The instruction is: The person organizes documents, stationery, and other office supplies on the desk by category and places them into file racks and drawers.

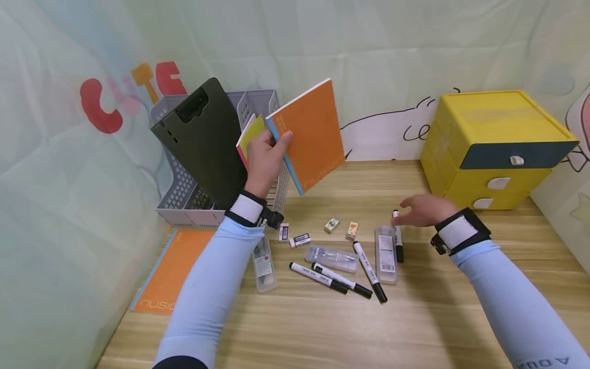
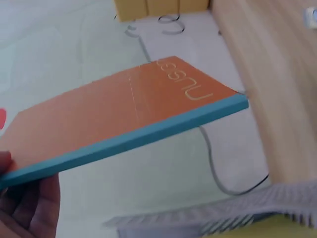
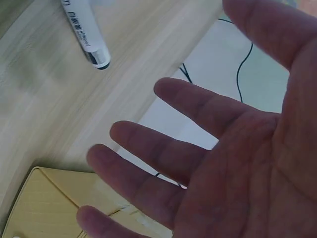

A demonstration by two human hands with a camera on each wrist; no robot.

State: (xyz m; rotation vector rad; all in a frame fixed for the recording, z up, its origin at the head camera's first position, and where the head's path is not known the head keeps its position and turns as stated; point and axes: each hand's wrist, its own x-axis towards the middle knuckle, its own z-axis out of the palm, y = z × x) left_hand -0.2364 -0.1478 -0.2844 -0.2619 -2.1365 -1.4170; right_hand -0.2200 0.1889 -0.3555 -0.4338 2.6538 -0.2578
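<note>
Two hands | left (image 1: 266, 154) grips orange notebook (image 1: 311, 134) | right (image 1: 421, 210) spread above marker (image 1: 398, 241)

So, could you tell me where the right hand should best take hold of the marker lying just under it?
Probably by the white barrel, from above. The marker lies flat on the table beside a clear case, so the right hand has more room pinching across its free right side.

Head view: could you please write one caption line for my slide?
Left hand holds an orange notebook above the gray file tray; open right hand hovers over markers.
</note>
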